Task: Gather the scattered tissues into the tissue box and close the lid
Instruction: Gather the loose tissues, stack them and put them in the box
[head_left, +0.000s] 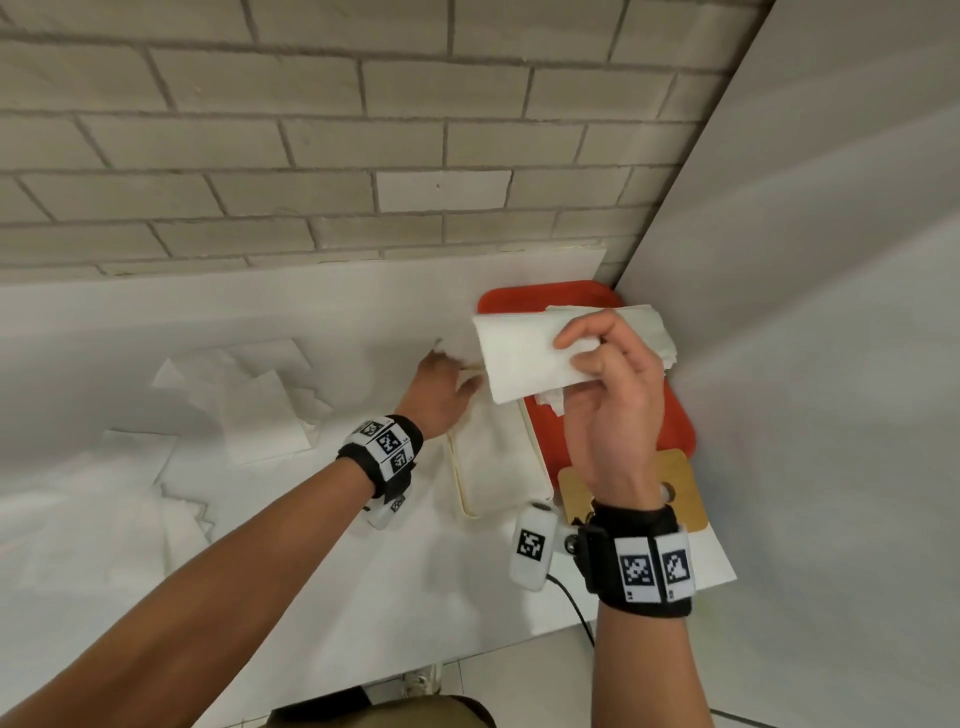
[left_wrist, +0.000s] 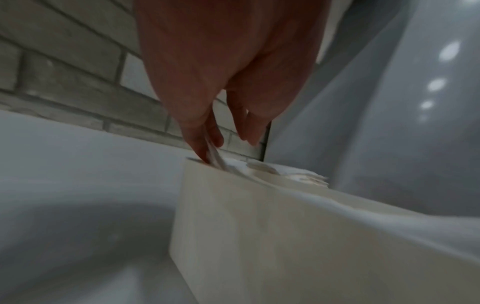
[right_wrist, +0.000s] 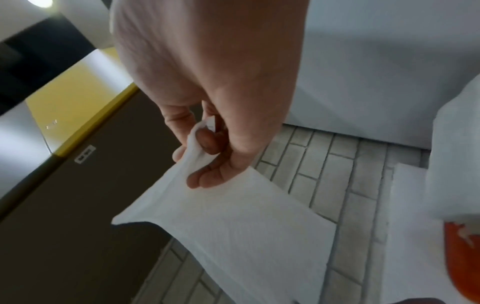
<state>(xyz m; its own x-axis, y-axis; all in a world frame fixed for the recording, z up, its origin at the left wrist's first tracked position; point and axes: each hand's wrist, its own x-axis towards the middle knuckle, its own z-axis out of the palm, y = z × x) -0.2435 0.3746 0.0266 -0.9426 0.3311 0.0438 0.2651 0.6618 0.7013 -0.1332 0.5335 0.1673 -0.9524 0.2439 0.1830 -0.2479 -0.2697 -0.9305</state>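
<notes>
nearest, at the right, a flat light-brown wooden lid (head_left: 685, 483) with a cut-out hole lies on the white table (head_left: 363, 571), partly hidden behind the right wrist. just left of it stands the open cream rectangular tissue box (head_left: 498, 457), white tissues stacked inside. above the box's right edge the right hand (head_left: 608, 395) is raised, pinching a folded white tissue (head_left: 519, 358) between thumb and fingers. the left hand (head_left: 441, 389) reaches to the box's far left corner, its fingertips (left_wrist: 201, 152) dipping inside the rim against the tissues; whether it pinches one cannot be told. loose white tissues (head_left: 260, 410) lie scattered on the table's left. beyond the box, an orange-red plastic tray (head_left: 675, 415) sits in the far right corner against a grey brick wall (head_left: 311, 130).
</notes>
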